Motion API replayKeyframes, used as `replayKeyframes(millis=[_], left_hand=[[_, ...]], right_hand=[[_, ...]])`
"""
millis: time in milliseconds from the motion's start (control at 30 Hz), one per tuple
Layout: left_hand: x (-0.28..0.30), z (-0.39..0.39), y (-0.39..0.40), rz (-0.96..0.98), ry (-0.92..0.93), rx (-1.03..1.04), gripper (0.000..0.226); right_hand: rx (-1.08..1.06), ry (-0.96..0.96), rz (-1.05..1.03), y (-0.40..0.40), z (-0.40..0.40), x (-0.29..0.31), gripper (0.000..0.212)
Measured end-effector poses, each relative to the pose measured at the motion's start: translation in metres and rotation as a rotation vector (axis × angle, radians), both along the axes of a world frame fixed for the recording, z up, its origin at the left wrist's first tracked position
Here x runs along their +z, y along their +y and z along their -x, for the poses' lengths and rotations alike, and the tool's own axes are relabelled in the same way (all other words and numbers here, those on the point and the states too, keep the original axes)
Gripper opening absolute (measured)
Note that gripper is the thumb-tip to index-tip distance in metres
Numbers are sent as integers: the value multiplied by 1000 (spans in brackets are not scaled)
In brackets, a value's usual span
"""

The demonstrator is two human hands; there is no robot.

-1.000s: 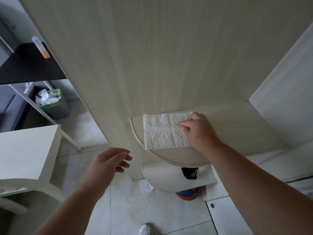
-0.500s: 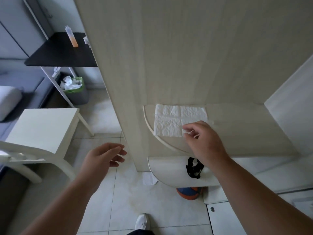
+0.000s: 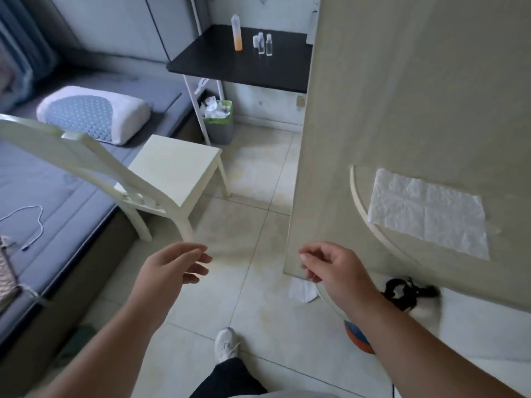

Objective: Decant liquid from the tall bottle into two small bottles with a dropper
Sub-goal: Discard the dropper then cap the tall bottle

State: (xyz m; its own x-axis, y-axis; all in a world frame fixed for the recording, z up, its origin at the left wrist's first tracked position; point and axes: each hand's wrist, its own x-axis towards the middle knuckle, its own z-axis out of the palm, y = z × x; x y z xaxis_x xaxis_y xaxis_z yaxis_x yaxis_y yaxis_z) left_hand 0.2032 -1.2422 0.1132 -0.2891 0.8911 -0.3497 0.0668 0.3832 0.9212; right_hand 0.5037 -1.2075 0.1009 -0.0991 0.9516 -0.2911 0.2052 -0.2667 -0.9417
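Far ahead, a tall squeeze bottle (image 3: 236, 32) with orange liquid in its lower part stands on a black table (image 3: 244, 70). Two small clear bottles (image 3: 265, 44) stand just right of it, with a small white item beside them. I cannot make out a dropper. My left hand (image 3: 172, 271) hangs over the floor, fingers loosely apart, holding nothing. My right hand (image 3: 333, 271) is beside it, fingers curled but apart, also holding nothing. Both hands are far from the table.
A white paper towel (image 3: 428, 214) lies on a curved cabinet shelf (image 3: 359, 202) to my right. A white chair (image 3: 161, 173) stands left of the floor path, a bed (image 3: 57, 173) beyond it. A green-lined bin (image 3: 219, 122) sits under the table. A tall cabinet panel (image 3: 373, 110) borders the right.
My right hand has let go of the paper towel and dropped away from the shelf. The view has swung left, bringing the black table and bottles into sight.
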Motion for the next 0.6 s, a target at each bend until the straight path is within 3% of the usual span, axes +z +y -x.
replayKeyframes(millis=[233,600], left_hand=[[-10,100,39,46,-30,104,24],[-29,196,127,120,-12,-30,21]], right_hand=[[-81,39,210,44,81,-29,15],[-216,62,236,126,182,-51,19]])
